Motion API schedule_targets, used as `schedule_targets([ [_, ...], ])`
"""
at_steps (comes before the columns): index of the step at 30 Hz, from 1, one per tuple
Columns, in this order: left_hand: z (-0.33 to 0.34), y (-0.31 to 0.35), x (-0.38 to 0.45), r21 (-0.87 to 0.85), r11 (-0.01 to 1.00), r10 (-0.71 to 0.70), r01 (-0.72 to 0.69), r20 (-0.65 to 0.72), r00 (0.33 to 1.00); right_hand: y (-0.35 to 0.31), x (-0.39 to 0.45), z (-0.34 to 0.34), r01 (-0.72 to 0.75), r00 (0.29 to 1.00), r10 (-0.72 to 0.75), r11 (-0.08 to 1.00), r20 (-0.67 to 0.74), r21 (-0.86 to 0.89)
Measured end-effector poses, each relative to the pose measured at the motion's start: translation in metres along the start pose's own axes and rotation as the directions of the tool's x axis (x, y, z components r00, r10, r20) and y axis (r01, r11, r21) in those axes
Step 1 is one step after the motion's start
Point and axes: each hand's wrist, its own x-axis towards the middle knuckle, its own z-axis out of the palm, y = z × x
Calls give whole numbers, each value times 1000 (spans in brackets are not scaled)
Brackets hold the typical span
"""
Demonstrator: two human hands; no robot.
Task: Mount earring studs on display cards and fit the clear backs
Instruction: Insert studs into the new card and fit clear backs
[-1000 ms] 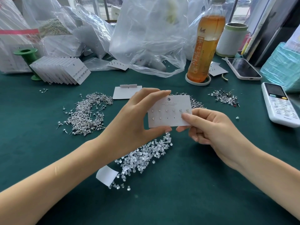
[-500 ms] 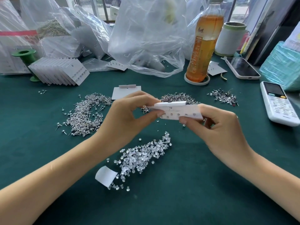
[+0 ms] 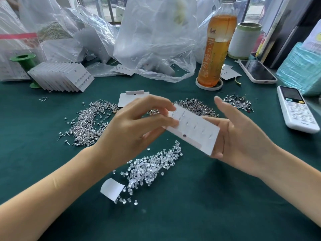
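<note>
A white display card point(image 3: 192, 129) is held above the green table, back side up, with several stud posts sticking out of it. My left hand point(image 3: 139, 126) pinches its left end between thumb and fingers. My right hand point(image 3: 241, 133) lies palm up under the card's right end, fingers nearly straight, supporting it. A heap of clear backs point(image 3: 152, 167) lies on the cloth below the card. Piles of silver studs lie at the left point(image 3: 88, 122) and behind the card point(image 3: 196, 105).
A row of filled cards point(image 3: 60, 77) stands at the back left, a blank card point(image 3: 132, 98) behind my left hand. Plastic bags point(image 3: 156, 40), a tea bottle point(image 3: 217, 49), a phone point(image 3: 257, 71), a remote point(image 3: 297, 108) and a paper scrap point(image 3: 112, 189) surround the work area.
The card has been flipped from face up to back up. My right hand let go of its pinch and now lies flat under the card.
</note>
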Motion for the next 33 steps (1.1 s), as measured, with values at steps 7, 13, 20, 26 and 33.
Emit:
schedule_targets([
  [7,-1,0,2,152,988,1,-34,215,977,10,2,1,206,943,-281,913,-176,-353],
  [13,4,6,4,-7,967,-254,254,42,966,17,1,10,372,801,-577,692,-164,-619],
  [20,6,15,7,7,955,-298,298,7,955,32,3,19,426,799,-598,640,-66,-639],
  [26,6,19,7,64,936,-349,345,65,935,37,7,18,425,790,-610,622,-66,-658],
  [33,10,20,7,101,917,-394,385,90,915,42,8,20,434,793,-609,594,-26,-678],
])
